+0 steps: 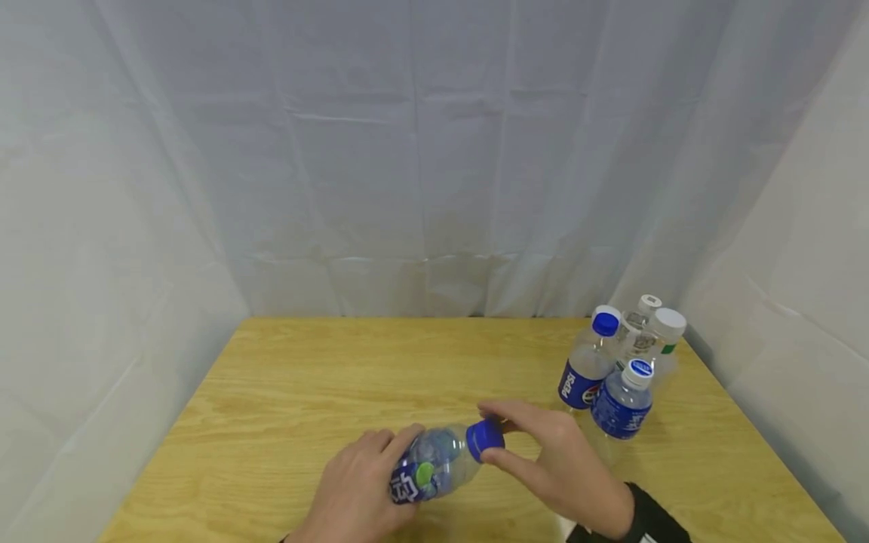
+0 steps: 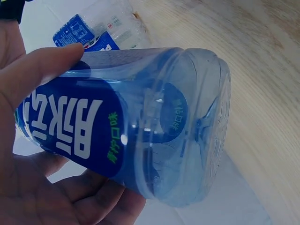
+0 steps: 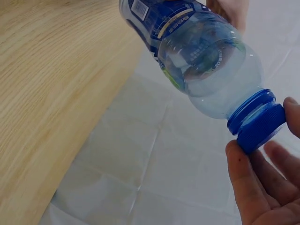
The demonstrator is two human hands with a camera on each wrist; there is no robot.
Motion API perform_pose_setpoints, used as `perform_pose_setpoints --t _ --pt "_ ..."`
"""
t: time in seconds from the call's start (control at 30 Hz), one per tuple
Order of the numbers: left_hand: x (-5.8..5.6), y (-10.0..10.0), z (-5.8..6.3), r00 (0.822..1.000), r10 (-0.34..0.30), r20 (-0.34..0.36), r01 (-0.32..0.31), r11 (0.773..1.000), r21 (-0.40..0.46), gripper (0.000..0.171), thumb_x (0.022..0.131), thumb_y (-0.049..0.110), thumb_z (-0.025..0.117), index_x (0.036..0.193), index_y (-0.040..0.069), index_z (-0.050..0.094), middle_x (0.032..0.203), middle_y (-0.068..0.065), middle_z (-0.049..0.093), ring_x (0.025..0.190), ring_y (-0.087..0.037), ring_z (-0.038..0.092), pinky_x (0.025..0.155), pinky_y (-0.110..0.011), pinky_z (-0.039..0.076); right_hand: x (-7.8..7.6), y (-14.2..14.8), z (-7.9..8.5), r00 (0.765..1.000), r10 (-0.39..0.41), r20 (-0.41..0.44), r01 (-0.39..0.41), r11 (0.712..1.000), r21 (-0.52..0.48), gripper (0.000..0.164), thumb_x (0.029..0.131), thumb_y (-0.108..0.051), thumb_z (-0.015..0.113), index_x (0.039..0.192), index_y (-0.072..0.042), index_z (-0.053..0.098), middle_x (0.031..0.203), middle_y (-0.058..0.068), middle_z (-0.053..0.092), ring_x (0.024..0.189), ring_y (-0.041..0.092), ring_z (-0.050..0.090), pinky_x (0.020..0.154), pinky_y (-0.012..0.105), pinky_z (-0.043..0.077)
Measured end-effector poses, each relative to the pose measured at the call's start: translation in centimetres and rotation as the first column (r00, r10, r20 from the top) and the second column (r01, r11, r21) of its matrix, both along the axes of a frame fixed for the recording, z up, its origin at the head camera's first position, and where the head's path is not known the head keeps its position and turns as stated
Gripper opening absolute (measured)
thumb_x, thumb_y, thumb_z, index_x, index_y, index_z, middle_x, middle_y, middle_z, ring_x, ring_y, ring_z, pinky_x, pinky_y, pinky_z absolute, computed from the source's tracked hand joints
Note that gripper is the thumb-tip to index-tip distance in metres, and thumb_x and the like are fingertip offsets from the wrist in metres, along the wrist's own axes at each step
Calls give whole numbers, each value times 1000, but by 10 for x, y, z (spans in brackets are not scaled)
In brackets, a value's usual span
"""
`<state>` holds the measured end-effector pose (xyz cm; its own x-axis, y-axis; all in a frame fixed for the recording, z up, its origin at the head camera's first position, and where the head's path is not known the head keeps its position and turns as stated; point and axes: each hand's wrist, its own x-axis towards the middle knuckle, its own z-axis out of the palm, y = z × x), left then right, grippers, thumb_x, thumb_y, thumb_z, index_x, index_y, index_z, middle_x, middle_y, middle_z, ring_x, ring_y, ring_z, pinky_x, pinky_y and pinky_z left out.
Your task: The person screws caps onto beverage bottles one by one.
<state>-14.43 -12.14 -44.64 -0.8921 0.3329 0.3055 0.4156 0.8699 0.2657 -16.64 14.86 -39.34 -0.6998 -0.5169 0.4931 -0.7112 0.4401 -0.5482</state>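
Note:
My left hand [image 1: 363,483] grips a clear plastic drink bottle [image 1: 437,460] round its blue label, holding it on its side with the neck to the right. In the left wrist view, the bottle base [image 2: 201,126] is bare, and the thumb and curled fingers wrap the label end. The thumb and fingertips of my right hand [image 1: 557,460] pinch the blue bottle cap [image 1: 485,440] at the neck. From the right wrist, the cap [image 3: 261,129] appears slightly tilted, with a narrow gap between it and the blue neck ring [image 3: 251,110]. Little or no liquid shows inside.
Several bottles stand at the right of the wooden table [image 1: 339,369]. They include a Pepsi bottle [image 1: 577,386] with a blue cap, a blue-labelled bottle [image 1: 620,411] and a white-capped bottle [image 1: 668,324]. Pale sheeting [image 1: 421,166] hangs behind and at both sides.

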Motion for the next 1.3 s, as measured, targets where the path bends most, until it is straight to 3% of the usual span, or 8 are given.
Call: perform_pose_setpoints --t 0.13,0.23,0.3,0.43,0.57,0.8,1.03,1.3 --pt "1 0 3 1000 3 21 -3 1000 -4 87 61 41 90 140 27 56 104 3 65 92 -12 60 77 -36 54 0 3 1 996 -59 64 55 997 60 41 90 -39 73 125 -19 67 107 -9 72 85 0 64 74 24 59" --pt "1 0 5 999 -3 49 3 1000 -4 87 61 39 90 141 28 56 105 3 65 93 -13 60 79 -38 54 1 5 2 993 -34 113 21 994 108 39 94 -41 68 126 -20 67 103 -13 68 83 -1 60 71 22 57" --pt "2 0 5 999 -2 46 2 1000 0 87 60 37 91 140 28 57 104 3 65 92 -13 60 78 -38 54 2 5 2 991 -3 134 -15 992 128 41 97 -40 64 131 -19 65 109 -10 69 88 -1 61 74 21 58" --pt "3 0 5 1000 1 23 -1 1000 3 87 58 35 91 138 28 58 102 4 65 91 -11 59 76 -35 53 2 6 1 994 62 86 -74 986 149 41 100 -32 61 138 -16 61 122 -3 65 99 4 64 81 22 59" --pt "3 1 5 1000 0 11 0 1000 7 87 57 35 90 138 27 58 101 4 65 90 -11 59 75 -34 53 2 6 0 995 92 37 -97 979 178 42 100 -26 62 141 -19 58 126 -4 60 105 6 61 86 24 58" --pt "5 3 3 1000 -6 29 5 1000 29 88 57 36 91 137 23 59 102 2 67 90 -14 62 74 -36 55 4 8 -2 993 106 56 -114 978 173 48 100 -23 63 147 -25 51 129 -4 59 109 5 61 89 26 58" --pt "6 4 4 999 -13 30 12 1000 27 87 59 36 91 138 23 58 104 3 67 92 -13 61 76 -36 55 5 4 -3 998 43 36 -48 990 132 36 100 -31 62 133 -18 62 106 -10 59 87 -3 60 72 17 57" --pt "8 8 3 999 1 38 -1 1000 16 88 59 35 92 139 22 57 104 -1 67 92 -16 61 75 -39 57 9 0 -3 990 -83 118 67 989 134 34 100 -36 61 127 -16 66 97 -14 57 78 -1 55 64 18 53"
